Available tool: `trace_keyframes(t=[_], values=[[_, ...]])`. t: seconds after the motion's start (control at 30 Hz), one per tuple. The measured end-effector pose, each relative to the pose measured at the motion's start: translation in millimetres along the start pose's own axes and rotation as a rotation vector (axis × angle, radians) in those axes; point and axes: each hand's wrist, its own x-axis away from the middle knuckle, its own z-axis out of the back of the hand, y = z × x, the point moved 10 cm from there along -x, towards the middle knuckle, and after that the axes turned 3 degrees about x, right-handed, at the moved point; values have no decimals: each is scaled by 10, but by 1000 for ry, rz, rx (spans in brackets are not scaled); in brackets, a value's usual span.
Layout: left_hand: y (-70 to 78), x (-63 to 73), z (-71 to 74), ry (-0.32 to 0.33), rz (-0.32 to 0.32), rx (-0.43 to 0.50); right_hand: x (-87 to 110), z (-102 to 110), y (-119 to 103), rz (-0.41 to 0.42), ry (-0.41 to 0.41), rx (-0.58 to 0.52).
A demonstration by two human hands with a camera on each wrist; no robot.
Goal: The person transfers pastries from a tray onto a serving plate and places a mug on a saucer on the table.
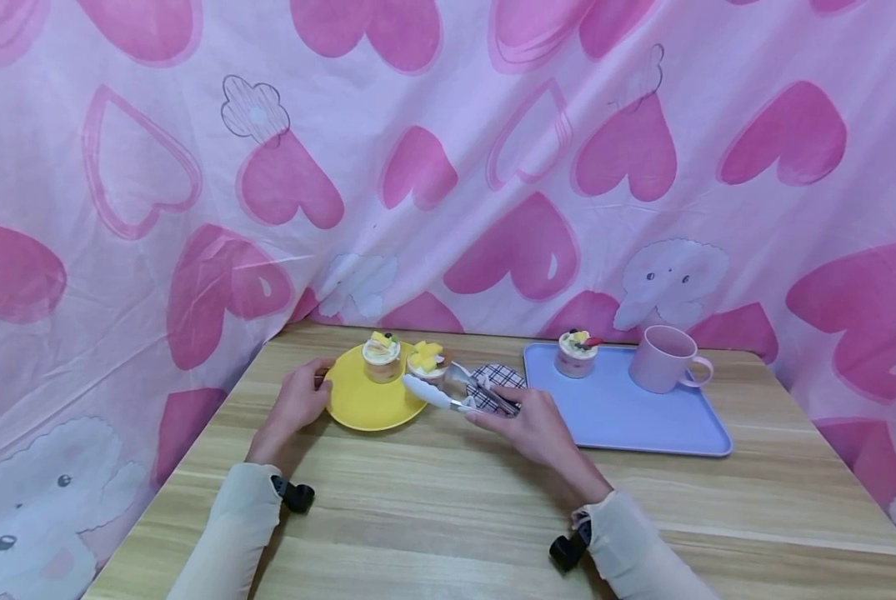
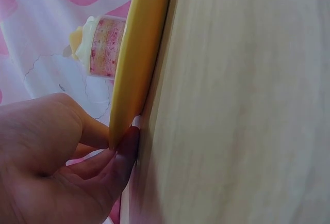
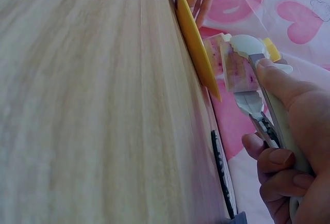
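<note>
My left hand (image 1: 302, 396) pinches the left rim of a yellow plate (image 1: 361, 407), thumb and fingers on either side of the edge in the left wrist view. A dessert cup (image 1: 382, 360) topped with cream and yellow fruit stands on that plate. My right hand (image 1: 532, 423) grips metal tongs (image 3: 273, 105) with pale tips. Between the tips is a second dessert cup (image 3: 238, 72) heaped with yellow fruit. It appears slightly above the plate's right side; the tongs partly hide it in the head view.
Right of the plate lies a checked round mat (image 1: 502, 375), partly behind the tongs. A blue tray (image 1: 628, 425) farther right bears another dessert cup (image 1: 576, 357) with red fruit and a pink mug (image 1: 661, 362). A heart-patterned curtain (image 1: 448, 167) hangs behind the wooden table (image 1: 417, 517).
</note>
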Motion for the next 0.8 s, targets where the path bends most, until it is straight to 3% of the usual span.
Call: trace_keyframes(t=[0.3,0.8], values=[[11,5,-2,6,-2,-10,-11,-41,-2,-2,-11,-10],[27,14,4,13,-17,-9,-26,-143,-167,74,8,-33]])
